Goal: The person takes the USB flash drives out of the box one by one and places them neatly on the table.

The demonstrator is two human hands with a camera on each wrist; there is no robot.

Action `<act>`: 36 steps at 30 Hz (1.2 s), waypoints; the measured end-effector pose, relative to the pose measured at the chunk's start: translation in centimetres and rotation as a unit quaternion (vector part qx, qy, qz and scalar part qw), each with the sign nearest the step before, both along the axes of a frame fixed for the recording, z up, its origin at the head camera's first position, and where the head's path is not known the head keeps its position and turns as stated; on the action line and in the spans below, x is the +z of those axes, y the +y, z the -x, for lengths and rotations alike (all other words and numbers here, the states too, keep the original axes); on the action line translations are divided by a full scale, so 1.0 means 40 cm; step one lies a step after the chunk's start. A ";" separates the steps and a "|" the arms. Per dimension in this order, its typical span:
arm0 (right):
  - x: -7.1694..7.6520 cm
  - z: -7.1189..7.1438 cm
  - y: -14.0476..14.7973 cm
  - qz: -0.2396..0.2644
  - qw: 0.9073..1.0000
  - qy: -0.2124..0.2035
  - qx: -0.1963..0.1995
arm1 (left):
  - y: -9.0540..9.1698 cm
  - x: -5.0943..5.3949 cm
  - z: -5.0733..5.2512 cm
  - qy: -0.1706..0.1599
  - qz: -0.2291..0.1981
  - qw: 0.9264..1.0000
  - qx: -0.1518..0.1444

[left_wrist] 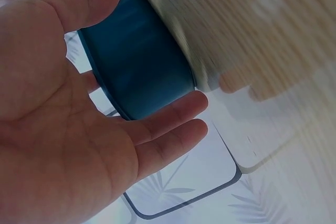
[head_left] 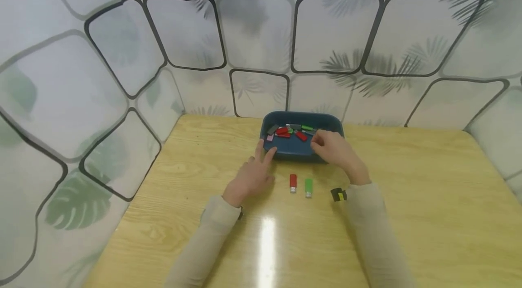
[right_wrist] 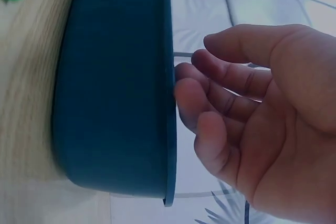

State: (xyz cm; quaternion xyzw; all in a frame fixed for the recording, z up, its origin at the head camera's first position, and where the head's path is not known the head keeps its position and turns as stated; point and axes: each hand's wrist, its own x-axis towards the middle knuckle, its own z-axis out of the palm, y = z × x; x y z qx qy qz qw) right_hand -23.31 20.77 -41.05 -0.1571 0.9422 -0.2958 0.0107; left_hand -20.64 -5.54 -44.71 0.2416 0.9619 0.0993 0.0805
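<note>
A dark blue tray (head_left: pixel 291 152) stands near the wall, with red (head_left: pixel 301 136), green, grey and pink USB sticks inside. My left hand (head_left: pixel 253 177) is at the tray's left front corner. In the left wrist view, its fingers (left_wrist: pixel 173 140) reach out fairly straight near the tray (left_wrist: pixel 136 51), and the palm bears nothing. My right hand (head_left: pixel 334 147) hovers over the tray's right end. The right wrist view shows that hand (right_wrist: pixel 273 108) with loosely bent fingers beside the rim, nothing visible in them. Whether either hand touches the tray I cannot tell.
In front of the tray, a red USB stick (head_left: pixel 293 180) and a green USB stick (head_left: pixel 308 187) lie side by side on the wooden table (head_left: pixel 428 197). A patterned wall (head_left: pixel 257 34) rises behind the table and along its left side.
</note>
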 end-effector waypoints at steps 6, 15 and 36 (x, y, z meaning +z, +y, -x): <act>0.014 0.060 0.001 -0.046 0.999 -0.017 -0.005 | -0.003 0.000 -0.001 0.007 0.013 1.000 0.000; 0.032 0.129 -0.013 -0.138 0.987 -0.075 0.026 | -0.007 0.000 0.005 -0.005 0.004 1.000 0.010; -0.025 0.161 -0.039 -0.267 0.959 -0.096 -0.008 | 0.001 -0.002 0.002 -0.014 -0.001 1.000 0.007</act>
